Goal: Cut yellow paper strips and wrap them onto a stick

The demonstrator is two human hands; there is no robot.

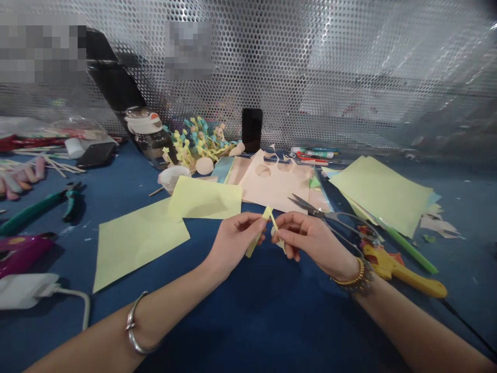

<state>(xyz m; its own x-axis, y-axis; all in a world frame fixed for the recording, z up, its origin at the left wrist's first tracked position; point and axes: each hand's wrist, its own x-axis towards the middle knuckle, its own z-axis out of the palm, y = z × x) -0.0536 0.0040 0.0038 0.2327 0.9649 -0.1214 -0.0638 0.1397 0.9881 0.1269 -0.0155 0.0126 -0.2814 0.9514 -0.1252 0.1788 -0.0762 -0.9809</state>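
Note:
A narrow yellow paper strip (254,244) is bent to a peak between my two hands, above the blue table. My left hand (236,239) pinches one leg of it between thumb and fingers. The other leg is pinched by my right hand (305,235), its fingers curled. Behind my right hand lie open scissors (316,212), blades pointing up and left. Two yellow paper sheets (205,198) lie beyond and left of my left hand. Pink paper (267,189) with round cut-outs lies just past both hands.
A yellow glue gun (404,272), a green stick (411,248) and stacked yellow sheets (384,189) lie right. Pliers (42,204), a white plug (31,291) and chalk-like sticks (23,178) lie left. A jar (151,137), paper stars (202,137) and a phone (252,128) stand behind.

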